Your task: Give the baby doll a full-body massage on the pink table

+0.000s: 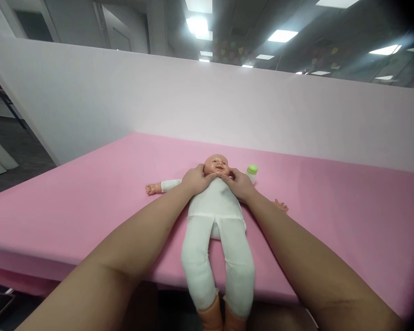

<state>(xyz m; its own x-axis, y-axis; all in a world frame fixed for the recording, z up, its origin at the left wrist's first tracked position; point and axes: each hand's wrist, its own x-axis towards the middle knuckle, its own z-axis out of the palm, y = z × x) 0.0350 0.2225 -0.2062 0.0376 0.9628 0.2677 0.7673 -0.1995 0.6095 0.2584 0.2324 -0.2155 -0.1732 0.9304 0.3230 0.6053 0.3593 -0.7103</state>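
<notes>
A baby doll [216,216] in white clothes lies on its back on the pink table [89,197], head away from me and legs hanging over the near edge. My left hand [196,180] rests on the doll's left shoulder and collar, fingers curled at the neck beside the chin. My right hand [239,184] mirrors it on the other side, fingers pinched at the collar under the chin. The doll's arms stretch out sideways, partly hidden under my forearms.
A small bottle with a green cap [251,172] stands just right of the doll's head, close to my right hand. A pale partition wall [158,101] rises behind the table. Dark floor lies to the left.
</notes>
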